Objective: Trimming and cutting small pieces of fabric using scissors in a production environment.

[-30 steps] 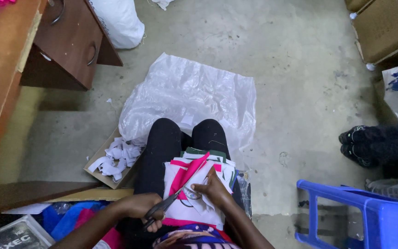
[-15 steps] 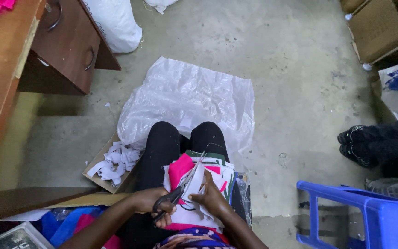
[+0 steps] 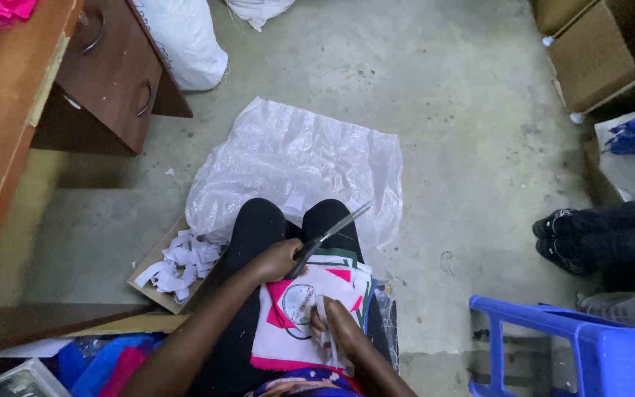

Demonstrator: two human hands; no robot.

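I sit with black-clad legs stretched forward and a stack of white cloth pieces (image 3: 299, 323) with pink and green shapes and a round emblem on my lap. My left hand (image 3: 277, 261) grips a pair of scissors (image 3: 328, 237) whose blades point up and to the right, off the cloth's far edge above my knees. My right hand (image 3: 339, 331) rests flat on the top piece near its right side, fingers pinching the cloth.
A crumpled clear plastic sheet (image 3: 303, 158) lies on the concrete floor past my knees. A flat cardboard tray of white scraps (image 3: 178, 261) sits left of my leg. Wooden desk with drawers (image 3: 104, 73) at upper left, blue plastic stool (image 3: 575, 345) lower right, another person's dark shoes (image 3: 560, 239) at right, cardboard boxes (image 3: 597, 51) at the top right.
My left hand has lifted the scissors from low on the cloth up to its far edge, blades now pointing up-right. My right hand has slid down onto the cloth's lower right.
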